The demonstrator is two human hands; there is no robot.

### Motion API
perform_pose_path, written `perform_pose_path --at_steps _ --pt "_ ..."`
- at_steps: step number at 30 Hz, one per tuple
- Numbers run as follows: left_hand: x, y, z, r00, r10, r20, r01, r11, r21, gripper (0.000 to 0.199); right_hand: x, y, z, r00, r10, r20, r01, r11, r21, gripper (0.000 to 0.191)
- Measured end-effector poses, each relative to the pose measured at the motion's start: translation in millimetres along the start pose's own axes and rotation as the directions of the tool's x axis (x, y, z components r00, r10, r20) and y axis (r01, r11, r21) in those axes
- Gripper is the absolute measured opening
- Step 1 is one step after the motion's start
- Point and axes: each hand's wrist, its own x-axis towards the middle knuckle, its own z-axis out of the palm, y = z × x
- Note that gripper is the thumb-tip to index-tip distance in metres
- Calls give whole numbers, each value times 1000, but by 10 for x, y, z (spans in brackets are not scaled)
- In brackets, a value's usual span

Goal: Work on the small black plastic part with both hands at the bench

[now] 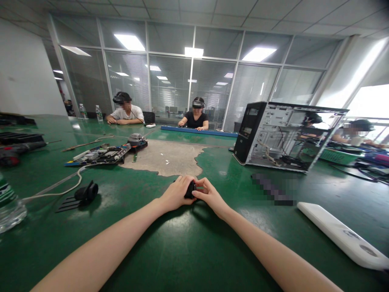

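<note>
Near the middle of the green table, my left hand is wrapped over a small black object. My right hand pinches the same object from its right side, with thumb and fingers closed on it. Much of the object is hidden by the fingers, so its kind cannot be made out. Just beyond both hands lies a bare, torn-edged beige patch of the tabletop with small white scraps on it.
An open computer case stands at the right, a white device nearer. At left are a circuit board, a cooler, a black part, a drill and a bottle. People sit across the table.
</note>
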Motion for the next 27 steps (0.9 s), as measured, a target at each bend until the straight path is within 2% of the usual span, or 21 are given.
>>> perform_pose_path --at_steps 6,11,21,27 --pt "-3 -12 13 1000 4 -8 -4 1000 -1 48 -5 21 9 999 26 -40 -26 1000 5 24" --pt "-4 -4 5 1000 16 -9 -16 1000 3 47 20 51 13 995 62 -81 -63 998 -10 32" --pt "-6 6 -9 1000 1 3 -1 1000 2 47 17 104 -12 999 0 -51 -2 999 -48 28" --pt "-7 8 -3 1000 5 -2 -5 1000 7 47 28 95 -5 999 19 -39 -20 999 -37 30"
